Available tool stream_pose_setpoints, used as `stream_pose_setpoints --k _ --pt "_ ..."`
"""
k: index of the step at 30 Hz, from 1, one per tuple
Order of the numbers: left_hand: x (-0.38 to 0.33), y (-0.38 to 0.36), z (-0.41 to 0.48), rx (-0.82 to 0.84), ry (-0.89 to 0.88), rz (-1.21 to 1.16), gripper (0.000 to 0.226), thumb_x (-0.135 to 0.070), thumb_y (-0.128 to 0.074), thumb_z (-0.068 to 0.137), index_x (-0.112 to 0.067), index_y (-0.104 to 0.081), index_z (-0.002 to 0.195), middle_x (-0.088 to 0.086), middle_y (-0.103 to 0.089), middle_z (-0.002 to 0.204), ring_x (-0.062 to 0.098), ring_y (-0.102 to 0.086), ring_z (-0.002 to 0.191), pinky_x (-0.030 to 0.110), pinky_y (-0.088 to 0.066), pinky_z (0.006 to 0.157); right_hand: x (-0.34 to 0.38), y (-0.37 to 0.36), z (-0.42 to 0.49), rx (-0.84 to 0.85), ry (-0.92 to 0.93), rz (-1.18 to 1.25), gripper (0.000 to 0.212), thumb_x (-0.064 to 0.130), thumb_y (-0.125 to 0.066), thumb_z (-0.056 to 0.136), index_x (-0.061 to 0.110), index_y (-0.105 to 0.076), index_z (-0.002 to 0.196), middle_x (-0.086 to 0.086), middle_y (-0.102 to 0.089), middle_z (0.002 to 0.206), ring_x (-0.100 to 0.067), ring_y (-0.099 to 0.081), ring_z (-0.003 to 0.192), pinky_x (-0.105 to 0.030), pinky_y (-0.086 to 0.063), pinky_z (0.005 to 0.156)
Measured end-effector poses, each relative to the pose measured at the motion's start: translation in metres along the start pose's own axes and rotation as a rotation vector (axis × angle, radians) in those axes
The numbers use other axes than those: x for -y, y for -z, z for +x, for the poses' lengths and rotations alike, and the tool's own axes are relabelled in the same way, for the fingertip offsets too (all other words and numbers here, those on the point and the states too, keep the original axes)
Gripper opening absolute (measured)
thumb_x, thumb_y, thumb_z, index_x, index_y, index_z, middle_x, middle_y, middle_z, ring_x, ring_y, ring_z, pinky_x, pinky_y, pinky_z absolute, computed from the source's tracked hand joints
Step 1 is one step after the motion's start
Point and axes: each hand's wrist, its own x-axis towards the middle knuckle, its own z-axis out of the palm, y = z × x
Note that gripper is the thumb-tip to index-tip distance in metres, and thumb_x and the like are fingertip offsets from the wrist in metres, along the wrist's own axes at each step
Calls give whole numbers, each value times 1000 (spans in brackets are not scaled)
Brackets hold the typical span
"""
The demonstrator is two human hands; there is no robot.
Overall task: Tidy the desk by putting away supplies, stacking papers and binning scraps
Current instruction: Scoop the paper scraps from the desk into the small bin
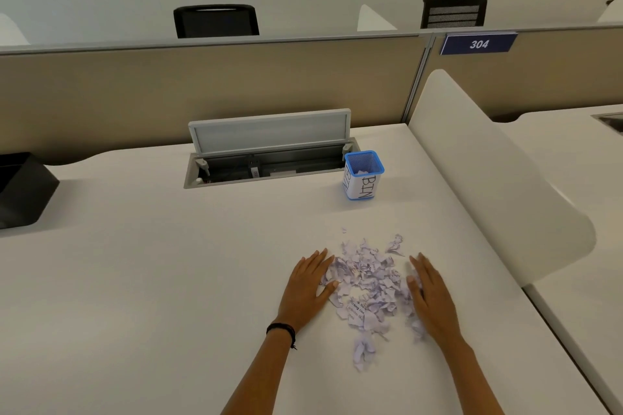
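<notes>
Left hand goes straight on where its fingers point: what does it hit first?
Likely the blue bin. The left hand points forward and slightly right, skirting the scrap pile beside its fingers. Ahead is bare desk, perhaps one stray scrap, then the bin.

Open-plan office — white desk (168, 280) backed by a beige partition (202, 84) with a blue "304" seat plate (478, 43), a flip-up cable hatch (269, 148) (lid raised), curved white side divider (488, 178), mesh office chairs (453, 11) beyond — rows of identical workstations.
</notes>
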Motion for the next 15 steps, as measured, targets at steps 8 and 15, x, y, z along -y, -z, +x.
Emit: stream_pose_setpoints --k 8,15 --pt "-3 -2 -3 -12 -19 36 59 -55 -26 90 -31 -15 144 -11 -17 152 1 -8 140 24 1 116 36 -30 1 88 114 -74 83 74 5 79 27 -18 143 8 -9 151 -5 -5 140 -24 -6 114" --pt "-6 7 3 -16 -51 72 47 -23 -38 97 -33 -22 141 -5 -31 148 11 -31 134 23 -11 111 53 -39 15 178 158 -61 72 68 -13 85 25 -19 144 7 -18 149 -7 -14 137 -24 -11 111"
